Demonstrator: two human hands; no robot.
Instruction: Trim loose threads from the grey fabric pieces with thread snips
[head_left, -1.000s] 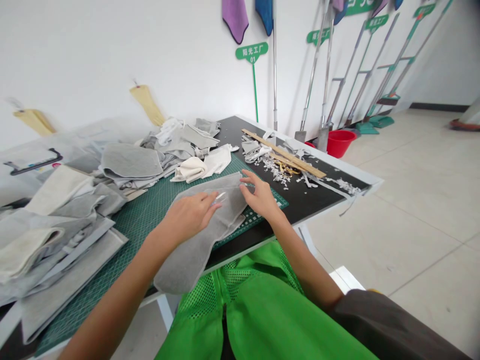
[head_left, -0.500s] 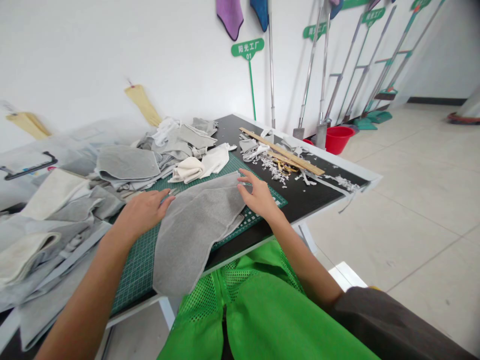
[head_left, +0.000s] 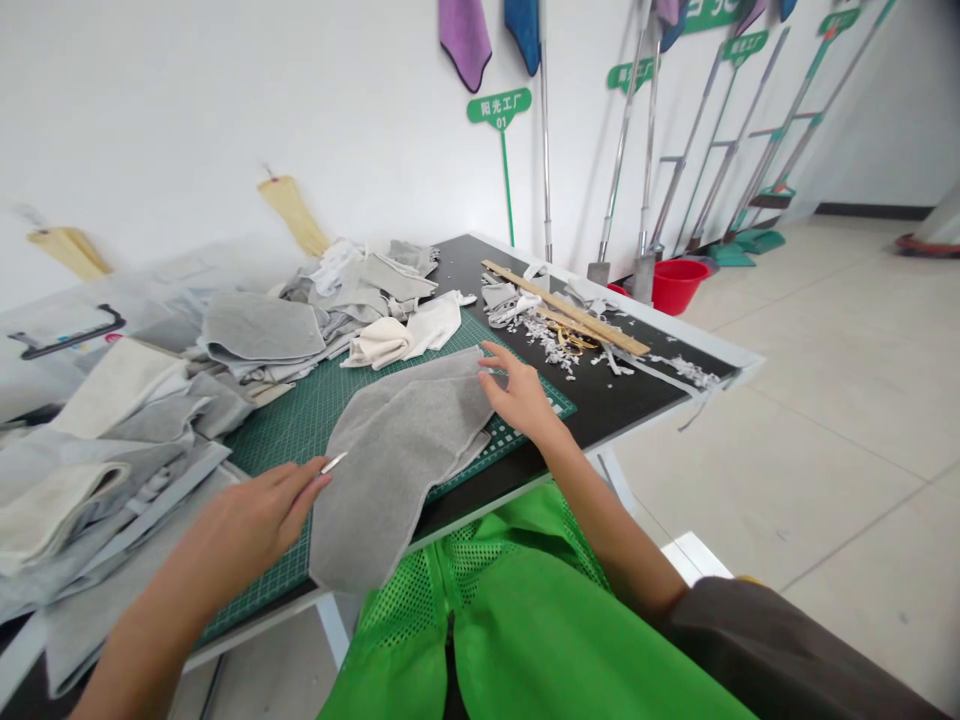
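A layered piece of grey cloth (head_left: pixel 401 450) lies over the green cutting mat (head_left: pixel 281 425), and its lower end hangs past the table's front edge. At its upper right corner, my right hand (head_left: pixel 519 392) pinches the cloth between thumb and fingers. My left hand (head_left: pixel 259 515) is closed around a small silver tool with a narrow tip (head_left: pixel 334 463); most of the tool is hidden in the fingers, so its kind does not show. That tip points right, over the left edge of the cloth. Beyond it lies a folded cream cloth (head_left: pixel 381 343).
Heaped grey and white cloths (head_left: pixel 262 330) cover the table's left and back. Wooden strips (head_left: pixel 566 305) and white scraps (head_left: pixel 555 340) lie at the right. Behind stand a clear plastic box (head_left: pixel 45 350), mops (head_left: pixel 546 150) and a red bucket (head_left: pixel 675 285).
My left hand has drawn back toward me and down to the left, and the silver tool's tip now shows more plainly. My right hand and the grey cloth have hardly moved.
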